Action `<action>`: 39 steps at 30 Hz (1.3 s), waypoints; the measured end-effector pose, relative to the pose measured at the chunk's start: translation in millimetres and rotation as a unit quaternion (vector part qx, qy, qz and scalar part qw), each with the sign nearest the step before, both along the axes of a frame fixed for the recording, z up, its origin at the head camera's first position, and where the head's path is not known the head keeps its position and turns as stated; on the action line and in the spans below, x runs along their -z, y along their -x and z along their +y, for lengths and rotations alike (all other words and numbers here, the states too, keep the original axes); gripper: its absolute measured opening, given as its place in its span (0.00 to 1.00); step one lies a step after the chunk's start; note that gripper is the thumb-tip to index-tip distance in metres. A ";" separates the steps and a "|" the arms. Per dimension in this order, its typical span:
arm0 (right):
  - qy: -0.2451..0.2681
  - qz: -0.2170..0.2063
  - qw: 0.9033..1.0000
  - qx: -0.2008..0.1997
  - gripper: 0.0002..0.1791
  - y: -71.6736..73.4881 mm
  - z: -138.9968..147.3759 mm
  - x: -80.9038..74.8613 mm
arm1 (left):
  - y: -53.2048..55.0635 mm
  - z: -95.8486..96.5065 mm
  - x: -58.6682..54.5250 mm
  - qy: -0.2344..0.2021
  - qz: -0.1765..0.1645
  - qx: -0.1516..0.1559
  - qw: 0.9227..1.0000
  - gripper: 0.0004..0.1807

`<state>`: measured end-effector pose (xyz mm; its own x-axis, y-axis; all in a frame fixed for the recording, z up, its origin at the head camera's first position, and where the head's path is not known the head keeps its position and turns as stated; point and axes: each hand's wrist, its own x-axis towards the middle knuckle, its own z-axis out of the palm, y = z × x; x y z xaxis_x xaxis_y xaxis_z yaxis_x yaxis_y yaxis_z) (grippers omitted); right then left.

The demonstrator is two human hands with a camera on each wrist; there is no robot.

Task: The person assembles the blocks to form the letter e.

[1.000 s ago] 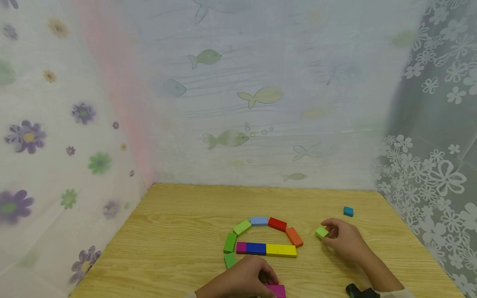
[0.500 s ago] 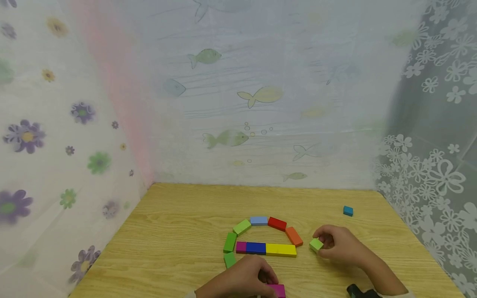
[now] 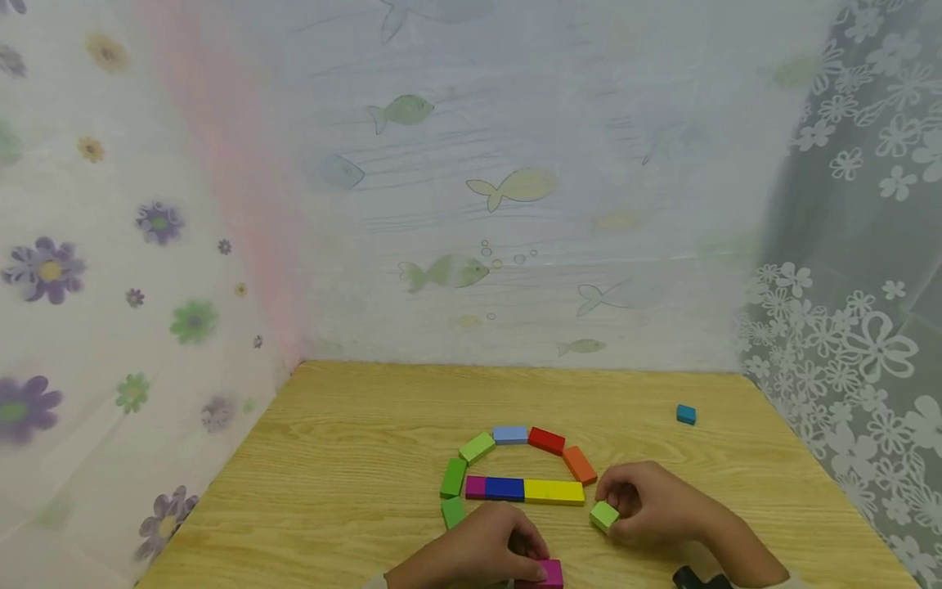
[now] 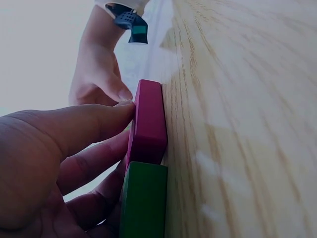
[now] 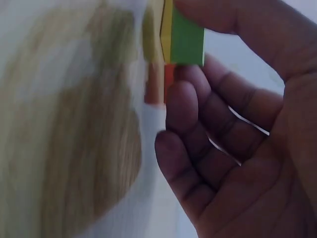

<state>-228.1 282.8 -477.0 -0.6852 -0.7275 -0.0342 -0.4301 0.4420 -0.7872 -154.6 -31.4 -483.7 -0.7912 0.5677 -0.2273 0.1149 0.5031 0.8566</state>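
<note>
In the head view my left hand [image 3: 478,544] pinches a magenta block [image 3: 550,574] near the front of the table. The left wrist view shows the thumb against that magenta block [image 4: 150,111], with a green block [image 4: 143,203] touching its end. Between thumb and fingers, my right hand [image 3: 658,503] holds a light green block [image 3: 605,517], just right of the yellow block [image 3: 553,492]. An arc runs through green [image 3: 453,478], lime [image 3: 477,447], light blue [image 3: 511,434], red [image 3: 547,441] and orange [image 3: 580,464] blocks. Whether the held light green block touches the table, I cannot tell.
Inside the arc, a small magenta block [image 3: 476,487], a dark blue block [image 3: 504,488] and the yellow block form a straight row. A teal block [image 3: 686,415] lies alone at the back right. Patterned curtains [image 3: 515,286] stand behind the wooden table [image 3: 353,442].
My right hand has carried the light green block left and toward the table's front, from right of the orange block to below it. My left hand has stayed on the magenta block.
</note>
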 end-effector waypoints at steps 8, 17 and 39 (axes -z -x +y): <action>0.023 0.006 0.999 -0.041 0.14 -5.5 -8.5 2.8 | 0.7 0.2 1.6 -0.003 0.004 0.002 1.000 0.03; 0.009 0.005 0.997 -0.072 0.13 -13.0 -25.1 4.5 | 0.2 0.2 2.6 -0.001 0.002 -0.003 1.000 0.02; 0.006 -0.035 0.996 -0.079 0.12 -27.3 -40.0 4.0 | -0.8 -0.2 1.1 -0.012 0.016 0.006 1.000 0.02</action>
